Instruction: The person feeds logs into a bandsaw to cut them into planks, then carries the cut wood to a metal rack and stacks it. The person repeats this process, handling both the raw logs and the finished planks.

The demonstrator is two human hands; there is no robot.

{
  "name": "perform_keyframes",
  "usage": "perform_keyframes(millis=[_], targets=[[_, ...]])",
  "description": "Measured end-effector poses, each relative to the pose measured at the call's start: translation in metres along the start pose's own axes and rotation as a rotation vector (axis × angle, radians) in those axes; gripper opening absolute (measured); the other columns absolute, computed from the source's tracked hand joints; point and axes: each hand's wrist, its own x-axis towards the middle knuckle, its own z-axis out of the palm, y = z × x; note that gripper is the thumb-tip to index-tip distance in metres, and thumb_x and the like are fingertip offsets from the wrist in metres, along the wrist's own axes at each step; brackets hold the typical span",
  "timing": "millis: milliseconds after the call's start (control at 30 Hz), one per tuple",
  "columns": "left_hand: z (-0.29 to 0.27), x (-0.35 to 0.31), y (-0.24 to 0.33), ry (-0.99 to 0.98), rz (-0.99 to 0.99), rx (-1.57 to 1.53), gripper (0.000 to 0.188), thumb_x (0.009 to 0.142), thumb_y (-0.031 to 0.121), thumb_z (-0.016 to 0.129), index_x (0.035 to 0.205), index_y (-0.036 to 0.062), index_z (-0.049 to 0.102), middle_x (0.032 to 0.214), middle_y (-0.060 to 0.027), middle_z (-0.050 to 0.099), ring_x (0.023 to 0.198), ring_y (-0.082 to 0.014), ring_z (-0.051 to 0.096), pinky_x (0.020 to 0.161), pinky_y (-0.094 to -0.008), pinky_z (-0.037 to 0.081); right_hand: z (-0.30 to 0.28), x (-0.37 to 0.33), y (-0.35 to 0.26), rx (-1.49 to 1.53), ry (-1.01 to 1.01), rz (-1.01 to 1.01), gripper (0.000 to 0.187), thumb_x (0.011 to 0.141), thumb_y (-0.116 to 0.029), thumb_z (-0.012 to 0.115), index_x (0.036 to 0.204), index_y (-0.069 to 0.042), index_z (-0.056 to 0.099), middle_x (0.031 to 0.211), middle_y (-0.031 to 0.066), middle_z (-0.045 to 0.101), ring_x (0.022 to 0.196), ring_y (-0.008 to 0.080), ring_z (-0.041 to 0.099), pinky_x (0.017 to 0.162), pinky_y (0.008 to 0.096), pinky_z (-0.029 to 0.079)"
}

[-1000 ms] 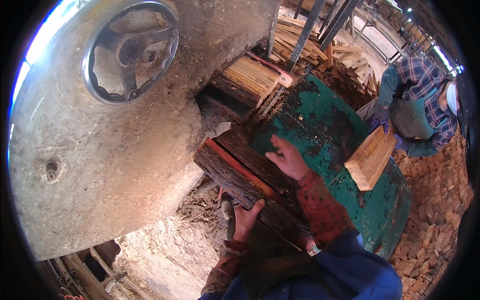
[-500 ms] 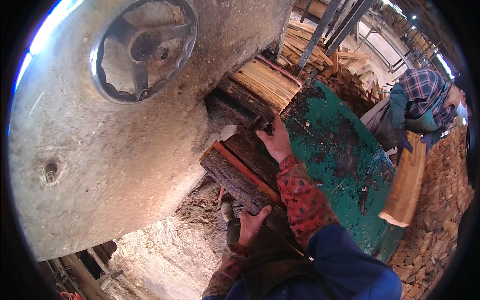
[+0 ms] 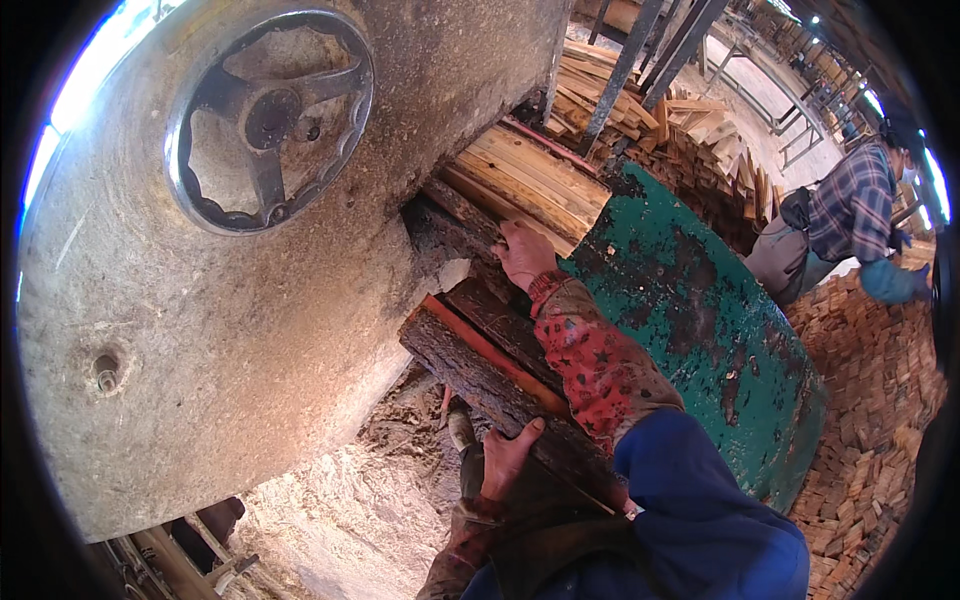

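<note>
My left hand (image 3: 508, 460) is closed on the near edge of a bark-covered wood slab (image 3: 460, 355), its thumb lying on the bark and its other fingers mostly hidden. The slab rests at a slant beside a second dark wood piece (image 3: 505, 315), with an orange-red strip between them. Farther off, my right hand (image 3: 527, 252) curls its fingers over the end of a dark bark-edged strip (image 3: 465, 212). That strip lies along a pale row of sawn boards (image 3: 530, 180), close to my right knuckles.
A large dusty machine housing (image 3: 290, 330) with a handwheel (image 3: 270, 120) stands at left. A green, paint-worn metal plate (image 3: 690, 320) slopes on the right. Beyond it are stacked wood blocks (image 3: 860, 400), loose offcuts (image 3: 600, 95) and a person in a plaid shirt (image 3: 850, 205).
My right hand has shifted up and left, its fingers now bent over the dark strip. The other person has turned away, and the board they held is out of sight.
</note>
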Motion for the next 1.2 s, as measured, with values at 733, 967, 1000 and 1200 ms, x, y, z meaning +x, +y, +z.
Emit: perform_keyframes(millis=[733, 967, 1000, 1200], targets=[[-0.004, 0.005, -0.017, 0.011, -0.025, -0.038, 0.057, 0.076, 0.026, 0.082, 0.116, -0.0081, 0.059, 0.109, -0.0120, 0.066, 0.097, -0.0200, 0.063, 0.088, -0.0330, 0.049, -0.168, -0.289, 0.100, 0.688, -0.216, 0.562, 0.030, 0.087, -0.020, 0.069, 0.108, 0.001, 0.067, 0.087, 0.0049, 0.069, 0.083, 0.0095, 0.059, 0.076, 0.0279, 0.049], [-0.006, 0.006, -0.018, 0.012, 0.000, -0.061, 0.056, 0.076, 0.026, 0.082, 0.116, -0.0072, 0.059, 0.108, -0.0104, 0.066, 0.096, -0.0184, 0.062, 0.088, -0.0319, 0.049, -0.181, -0.325, 0.060, 0.575, -0.374, 0.574, 0.030, 0.085, -0.022, 0.071, 0.105, 0.001, 0.069, 0.085, 0.0072, 0.069, 0.081, 0.0118, 0.061, 0.073, 0.0282, 0.049], [-0.005, 0.006, -0.014, 0.006, 0.008, -0.058, 0.056, 0.077, 0.026, 0.081, 0.116, -0.0071, 0.060, 0.108, -0.0101, 0.066, 0.096, -0.0183, 0.062, 0.088, -0.0317, 0.049, -0.180, -0.328, 0.059, 0.538, -0.379, 0.539, 0.030, 0.084, -0.022, 0.072, 0.104, 0.000, 0.069, 0.086, 0.0088, 0.069, 0.082, 0.0137, 0.062, 0.073, 0.0296, 0.049], [-0.001, 0.000, -0.005, 0.021, -0.034, -0.028, 0.054, 0.078, 0.026, 0.080, 0.116, -0.0067, 0.059, 0.108, -0.0099, 0.066, 0.096, -0.0174, 0.061, 0.088, -0.0312, 0.049, -0.187, -0.319, 0.053, 0.128, -0.286, 0.105, 0.042, 0.077, -0.023, 0.076, 0.112, -0.003, 0.066, 0.113, 0.0156, 0.060, 0.107, 0.0326, 0.058, 0.084, 0.0403, 0.049]])
